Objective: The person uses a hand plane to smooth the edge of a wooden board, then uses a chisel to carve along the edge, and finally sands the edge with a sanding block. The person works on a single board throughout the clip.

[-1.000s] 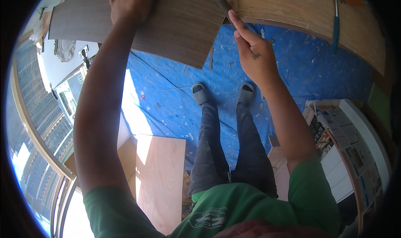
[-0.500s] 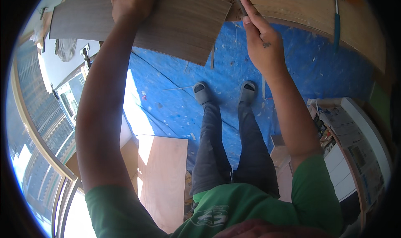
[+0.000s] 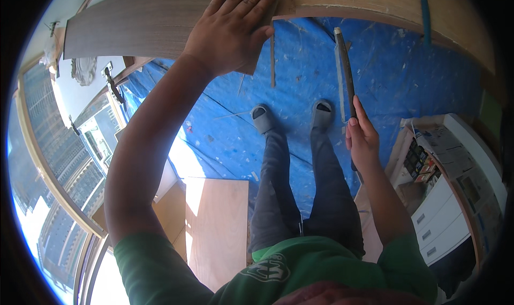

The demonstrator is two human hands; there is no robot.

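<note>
My left hand (image 3: 231,34) lies on the grey-brown wood-grain panel (image 3: 134,29), its fingers outstretched near the panel's right end. That end juts over the near edge of the light wooden worktop. Over the floor, apart from the panel, my right hand (image 3: 363,144) is closed round a long, slim dark bar (image 3: 348,72) with a pale tip. The bar points away from me, and its exact kind is not clear. My fingers and palm hide part of its near end.
A tool with a teal handle (image 3: 425,18) lies at the worktop's far right edge. Blue sheeting (image 3: 300,64) with scraps covers the floor. A pale board (image 3: 217,224) stands near my left leg; a white drawer unit (image 3: 441,224) is at right. Windows (image 3: 59,149) line the left.
My right hand has drawn back from the worktop with the bar, toward my body. My left hand has slid right to the panel's end, and the panel looks shifted away from me.
</note>
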